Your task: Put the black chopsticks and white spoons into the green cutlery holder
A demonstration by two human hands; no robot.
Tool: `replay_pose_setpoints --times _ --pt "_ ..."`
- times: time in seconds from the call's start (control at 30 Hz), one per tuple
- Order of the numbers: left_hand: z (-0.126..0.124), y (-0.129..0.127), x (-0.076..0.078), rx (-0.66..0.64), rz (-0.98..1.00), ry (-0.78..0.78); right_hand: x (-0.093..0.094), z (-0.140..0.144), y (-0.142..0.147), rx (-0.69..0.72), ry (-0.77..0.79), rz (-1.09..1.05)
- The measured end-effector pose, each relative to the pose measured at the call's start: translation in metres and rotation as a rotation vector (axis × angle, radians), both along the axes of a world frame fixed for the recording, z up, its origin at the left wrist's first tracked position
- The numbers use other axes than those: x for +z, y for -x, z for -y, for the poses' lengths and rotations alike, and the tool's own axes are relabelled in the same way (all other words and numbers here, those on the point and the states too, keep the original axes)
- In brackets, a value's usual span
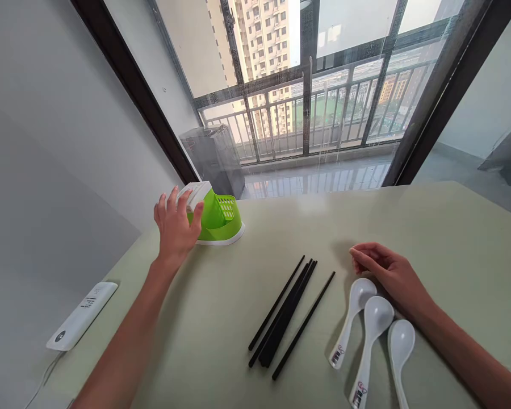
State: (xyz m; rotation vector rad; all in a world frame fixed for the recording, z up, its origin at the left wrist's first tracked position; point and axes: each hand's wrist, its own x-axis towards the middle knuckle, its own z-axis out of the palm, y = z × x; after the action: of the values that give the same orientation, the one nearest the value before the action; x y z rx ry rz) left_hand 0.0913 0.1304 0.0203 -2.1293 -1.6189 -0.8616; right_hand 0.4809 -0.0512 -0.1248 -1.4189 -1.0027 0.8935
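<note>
My left hand (175, 225) grips the white top of a green plastic cutlery holder (219, 218) standing near the far left of the pale green table (430, 227). My right hand (389, 274) rests on the table with fingers loosely curled, holding nothing, just above three white spoons (372, 324) lying side by side. Several black chopsticks (287, 315) lie in a loose bundle in the middle of the table, between the two hands.
A white power strip (82, 315) with a cable lies at the table's left edge. Beyond the table stand a large window with a balcony railing (306, 113) and a grey appliance (215, 156) on the floor.
</note>
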Motion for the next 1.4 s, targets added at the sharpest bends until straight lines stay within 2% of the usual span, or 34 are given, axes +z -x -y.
replay_pose_setpoints --times 0.17,0.3,0.43,0.6,0.73,0.87,1.03,1.2,1.3,1.4 --pt "-0.013 0.007 0.001 -0.056 -0.055 0.054 -0.005 -0.002 -0.006 -0.171 -0.013 -0.080" --pt "-0.003 -0.010 0.007 -0.127 -0.065 0.058 -0.010 -0.007 -0.009 -0.256 -0.065 -0.309" --pt "0.017 -0.051 0.009 -0.177 -0.069 0.122 -0.016 -0.014 -0.022 -0.274 -0.116 -0.659" --pt "0.046 -0.121 0.011 -0.327 -0.089 0.169 -0.019 -0.016 -0.041 -0.247 -0.109 -0.893" --pt "0.070 -0.167 0.016 -0.383 -0.146 0.202 -0.016 -0.016 -0.043 -0.223 -0.117 -0.983" --pt "0.084 -0.193 0.015 -0.467 -0.153 0.198 -0.015 -0.018 -0.041 -0.203 -0.129 -0.978" --pt "0.090 -0.206 0.008 -0.636 -0.027 0.188 -0.019 -0.020 -0.043 -0.186 -0.128 -0.951" --pt "0.089 -0.202 0.008 -0.724 0.071 0.219 -0.019 -0.020 -0.044 -0.191 -0.137 -0.919" --pt "0.080 -0.190 0.004 -0.786 0.320 0.195 -0.016 -0.020 -0.044 -0.219 -0.143 -0.910" --pt "0.066 -0.172 -0.011 -0.696 0.713 0.152 -0.013 -0.019 -0.042 -0.236 -0.141 -0.907"
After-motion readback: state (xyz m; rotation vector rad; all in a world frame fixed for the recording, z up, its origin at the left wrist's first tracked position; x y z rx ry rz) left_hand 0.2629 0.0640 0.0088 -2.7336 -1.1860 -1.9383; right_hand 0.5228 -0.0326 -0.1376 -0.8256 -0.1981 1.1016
